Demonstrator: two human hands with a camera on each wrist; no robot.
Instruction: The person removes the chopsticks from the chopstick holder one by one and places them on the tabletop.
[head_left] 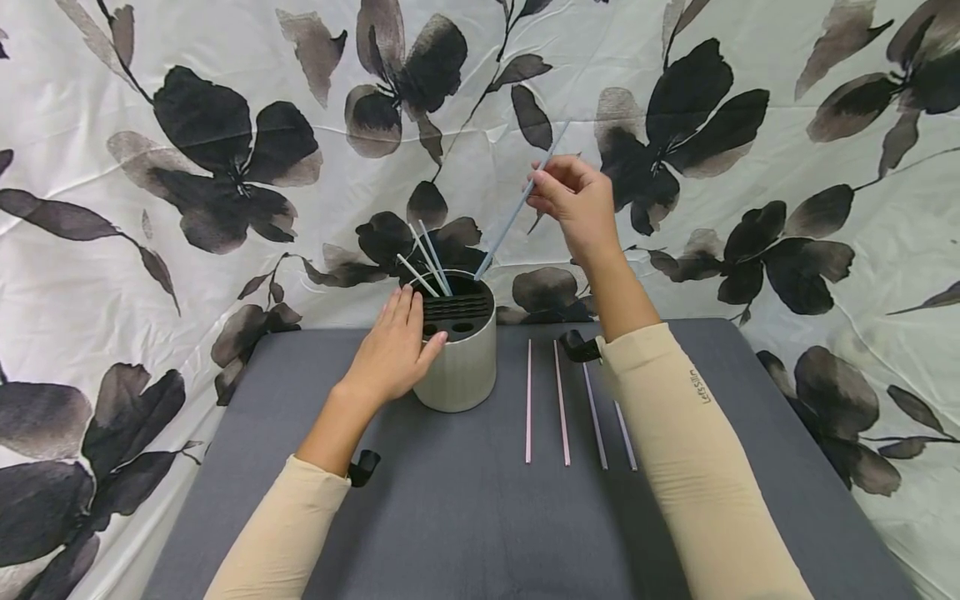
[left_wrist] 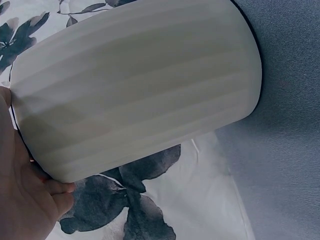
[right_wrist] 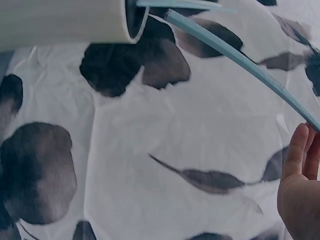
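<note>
A ribbed cream holder [head_left: 459,367] with a slotted black top stands near the back edge of the grey worktop [head_left: 465,517]. It is steadied by the left hand [head_left: 393,350], fingers straight and laid flat against its side. A pale blue straw [head_left: 517,204] is pinched in the raised right hand [head_left: 577,204], its lower tip at the holder's rim. Three straws [head_left: 427,258] already stand in the holder. Four straws [head_left: 562,412] lie side by side to its right.

grey table top [head_left: 465,517], white cloth backdrop [head_left: 825,275] — black flower print
</note>
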